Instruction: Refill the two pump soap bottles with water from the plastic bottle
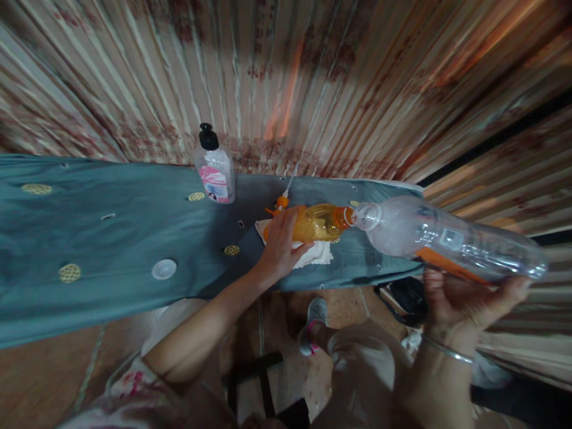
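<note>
My left hand [280, 245] wraps round an orange bottle [319, 221] that is tilted on its side above the table, its neck pointing right. In my right hand [465, 298] lies a large clear plastic bottle [451, 238] with an orange label, held from below. The mouth of the clear bottle meets the neck of the orange one; whether liquid is passing cannot be made out. An orange pump top [281, 203] with a clear tube rests on the table just behind my left hand. Under the orange bottle is a white cloth or tissue [316, 255].
A clear bottle with a black cap and pink label [217, 176] stands towards the back of the teal-covered table [134, 220]. A white round lid [164, 269] lies nearer the front edge. Patterned curtains [250, 77] hang behind. A dark bag [404, 300] is on the floor.
</note>
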A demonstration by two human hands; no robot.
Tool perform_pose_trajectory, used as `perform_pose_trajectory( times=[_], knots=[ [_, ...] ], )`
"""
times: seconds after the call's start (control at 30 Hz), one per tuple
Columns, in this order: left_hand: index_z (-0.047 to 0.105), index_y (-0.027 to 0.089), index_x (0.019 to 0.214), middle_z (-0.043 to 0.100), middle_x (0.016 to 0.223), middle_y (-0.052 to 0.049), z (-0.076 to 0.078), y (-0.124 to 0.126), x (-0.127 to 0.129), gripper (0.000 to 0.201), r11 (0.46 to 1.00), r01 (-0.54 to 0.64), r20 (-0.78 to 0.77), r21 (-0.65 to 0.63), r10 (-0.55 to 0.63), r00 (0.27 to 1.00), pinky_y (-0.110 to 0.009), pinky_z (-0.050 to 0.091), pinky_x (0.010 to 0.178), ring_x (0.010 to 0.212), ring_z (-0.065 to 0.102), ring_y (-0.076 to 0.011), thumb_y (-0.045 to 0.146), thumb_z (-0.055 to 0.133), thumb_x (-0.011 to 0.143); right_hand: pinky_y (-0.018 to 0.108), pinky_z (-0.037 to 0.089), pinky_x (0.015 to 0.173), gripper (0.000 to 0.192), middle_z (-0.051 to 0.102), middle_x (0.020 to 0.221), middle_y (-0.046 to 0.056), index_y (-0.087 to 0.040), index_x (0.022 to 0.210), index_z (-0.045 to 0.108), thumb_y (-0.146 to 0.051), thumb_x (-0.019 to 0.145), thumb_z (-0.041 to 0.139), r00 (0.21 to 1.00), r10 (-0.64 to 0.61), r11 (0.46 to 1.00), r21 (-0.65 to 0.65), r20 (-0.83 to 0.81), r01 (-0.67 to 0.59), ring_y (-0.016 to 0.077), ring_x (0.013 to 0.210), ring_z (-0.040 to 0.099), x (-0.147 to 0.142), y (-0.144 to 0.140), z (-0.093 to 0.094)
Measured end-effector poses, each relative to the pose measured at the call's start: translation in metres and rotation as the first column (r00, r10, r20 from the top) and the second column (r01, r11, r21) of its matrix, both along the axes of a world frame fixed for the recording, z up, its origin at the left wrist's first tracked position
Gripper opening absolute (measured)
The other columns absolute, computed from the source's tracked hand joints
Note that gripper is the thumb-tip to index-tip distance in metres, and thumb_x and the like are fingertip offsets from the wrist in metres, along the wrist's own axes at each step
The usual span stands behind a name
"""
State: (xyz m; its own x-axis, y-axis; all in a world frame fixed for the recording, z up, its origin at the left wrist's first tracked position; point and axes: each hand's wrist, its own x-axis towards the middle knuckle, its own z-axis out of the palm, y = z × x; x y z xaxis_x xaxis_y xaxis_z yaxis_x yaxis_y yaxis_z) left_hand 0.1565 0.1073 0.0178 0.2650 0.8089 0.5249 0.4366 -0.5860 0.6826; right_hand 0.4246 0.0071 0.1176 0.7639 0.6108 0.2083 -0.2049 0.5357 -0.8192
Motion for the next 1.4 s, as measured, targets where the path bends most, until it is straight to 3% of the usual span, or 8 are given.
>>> perform_pose_trajectory(
  times=[0.2,0.33,0.5,0.6,0.97,1.13,1.3,1.4],
  knots=[
    [0.036,0.023,0.146,0.056,0.139,-0.017,-0.0021,-0.0002,-0.0007,0.074,1.000,-0.008,0.016,0.000,0.008,1.000,-0.055,0.044,0.109,0.129,0.055,-0.0347,0.052,0.070,0.087,0.017,0.057,0.045,0.087,0.062,0.135,0.008,-0.021,0.107,0.068,-0.057,0.031,0.093,0.998,-0.031,0.999,-0.013,-0.050,0.031,0.0256,0.114,0.067,-0.0031,0.0002,0.0013],
    [0.036,0.021,0.146,0.057,0.138,-0.018,-0.0042,0.0005,-0.0014,0.074,0.999,0.003,0.048,0.046,-0.005,0.999,-0.054,0.045,0.108,0.127,0.056,-0.0344,0.051,0.070,0.088,0.019,0.059,0.048,0.093,0.066,0.128,0.009,-0.020,0.109,0.067,-0.057,0.028,0.093,0.997,-0.041,0.999,-0.009,-0.069,0.041,0.0280,0.117,0.065,-0.0018,0.0005,0.0011],
    [0.037,0.020,0.145,0.058,0.137,-0.018,0.0000,-0.0001,-0.0010,0.071,0.999,0.017,0.039,0.045,-0.019,0.999,-0.053,0.047,0.106,0.127,0.056,-0.0338,0.048,0.070,0.089,0.018,0.059,0.047,0.079,0.064,0.132,0.006,-0.022,0.103,0.068,-0.061,0.037,0.091,1.000,0.000,1.000,-0.020,0.018,0.000,0.0252,0.115,0.066,-0.0013,0.0002,0.0011],
    [0.037,0.021,0.145,0.058,0.137,-0.017,0.0018,-0.0006,-0.0004,0.071,1.000,0.003,0.016,0.017,-0.003,1.000,-0.053,0.046,0.108,0.128,0.056,-0.0339,0.048,0.071,0.088,0.017,0.056,0.041,0.085,0.066,0.129,0.006,-0.022,0.106,0.069,-0.062,0.034,0.090,1.000,-0.009,1.000,-0.029,0.015,0.009,0.0271,0.118,0.064,-0.0032,0.0002,0.0022],
    [0.036,0.019,0.145,0.057,0.138,-0.017,-0.0034,-0.0001,-0.0001,0.074,0.999,-0.015,0.013,0.044,0.014,1.000,-0.053,0.045,0.108,0.127,0.056,-0.0335,0.048,0.072,0.087,0.021,0.063,0.055,0.100,0.067,0.128,0.010,-0.018,0.117,0.065,-0.055,0.029,0.095,0.997,-0.028,1.000,-0.002,-0.066,0.028,0.0302,0.126,0.060,-0.0014,0.0002,0.0025],
    [0.034,0.019,0.146,0.057,0.138,-0.018,-0.0033,-0.0002,-0.0004,0.075,0.999,-0.007,0.009,0.046,0.007,1.000,-0.054,0.045,0.109,0.128,0.056,-0.0339,0.051,0.070,0.088,0.021,0.063,0.056,0.082,0.060,0.140,0.006,-0.022,0.110,0.067,-0.060,0.041,0.091,0.999,0.029,1.000,0.005,0.016,-0.029,0.0238,0.119,0.065,0.0032,-0.0016,-0.0025],
    [0.032,0.021,0.147,0.057,0.139,-0.018,-0.0056,-0.0003,-0.0009,0.075,0.997,-0.009,0.019,0.077,0.007,1.000,-0.053,0.046,0.109,0.127,0.056,-0.0332,0.049,0.069,0.089,0.024,0.063,0.051,0.087,0.066,0.130,0.005,-0.024,0.111,0.068,-0.056,0.034,0.094,0.999,-0.010,1.000,0.011,-0.049,0.011,0.0277,0.120,0.064,0.0050,-0.0016,-0.0036],
    [0.029,0.021,0.148,0.056,0.139,-0.018,-0.0071,-0.0003,-0.0008,0.076,0.993,-0.014,0.030,0.113,0.011,0.999,-0.052,0.045,0.109,0.127,0.056,-0.0328,0.048,0.069,0.090,0.021,0.062,0.050,0.088,0.065,0.130,0.007,-0.021,0.112,0.068,-0.060,0.036,0.092,1.000,0.003,1.000,-0.003,0.001,-0.003,0.0262,0.118,0.065,0.0037,-0.0017,-0.0020]
  ],
)
